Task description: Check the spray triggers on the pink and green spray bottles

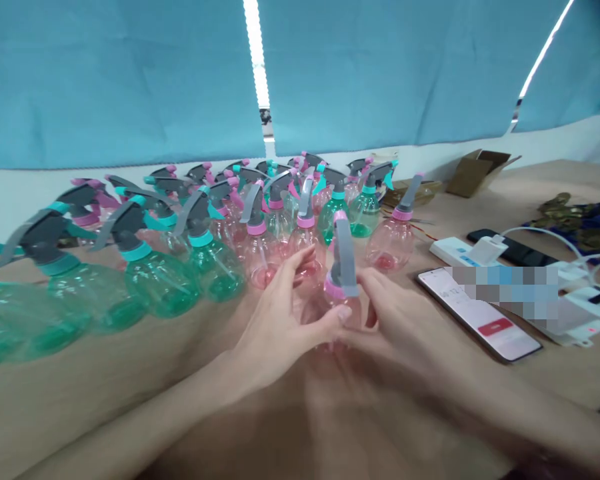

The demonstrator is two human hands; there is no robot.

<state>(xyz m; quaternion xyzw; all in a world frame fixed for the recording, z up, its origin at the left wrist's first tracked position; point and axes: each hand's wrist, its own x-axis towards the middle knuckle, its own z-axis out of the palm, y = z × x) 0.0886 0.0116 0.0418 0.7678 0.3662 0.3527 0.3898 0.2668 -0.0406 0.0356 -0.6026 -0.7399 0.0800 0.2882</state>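
Close in front of me, a pink spray bottle point(344, 263) with a grey trigger head and pink collar stands between my two hands. My left hand point(280, 317) curves around its left side, with the thumb across the front of the clear pink body. From the right, my right hand point(397, 313) closes on the same bottle, its fingers partly hidden behind it. Just beyond are another pink spray bottle point(306, 233) and, to the right, a separate pink one point(390, 243). Green spray bottles point(163, 280) line up at the left.
Many more spray bottles stand in rows toward the back. At the right lie a lit phone point(480, 313), a white power strip point(453, 252) with cables, and a dark phone point(513, 248). Farther back are an open cardboard box point(475, 173) and a dark, blue-edged pile point(580, 223).
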